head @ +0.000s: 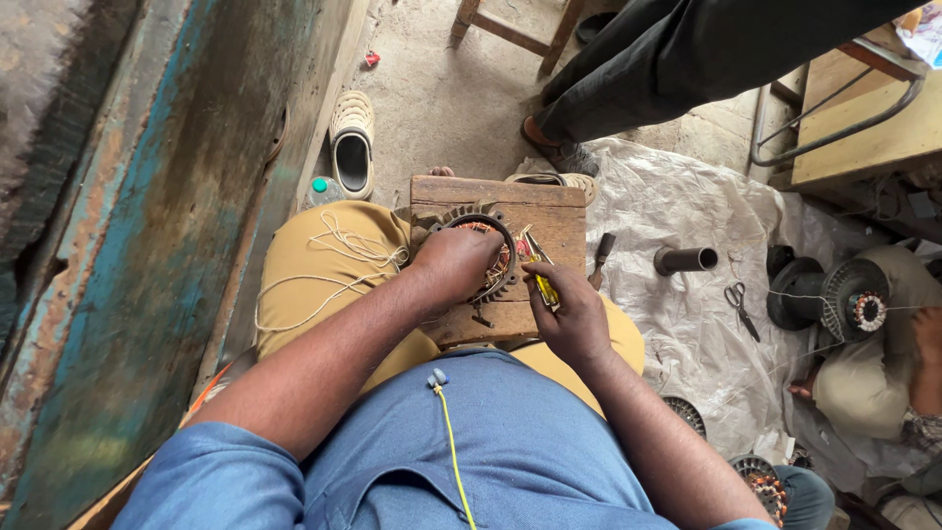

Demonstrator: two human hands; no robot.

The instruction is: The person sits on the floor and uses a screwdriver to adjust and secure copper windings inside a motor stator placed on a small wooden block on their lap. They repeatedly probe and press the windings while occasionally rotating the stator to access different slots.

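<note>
Resting on lap, wooden board [549, 211], dusty concrete floor [432, 88]

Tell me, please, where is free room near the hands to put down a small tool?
Bare plastic sheet lies between the metal pipe and the scissors; the wooden board's far right corner is also bare. It is crowded at the stator ring, covered by the left hand, and where the right hand holds a yellow tool.
</note>
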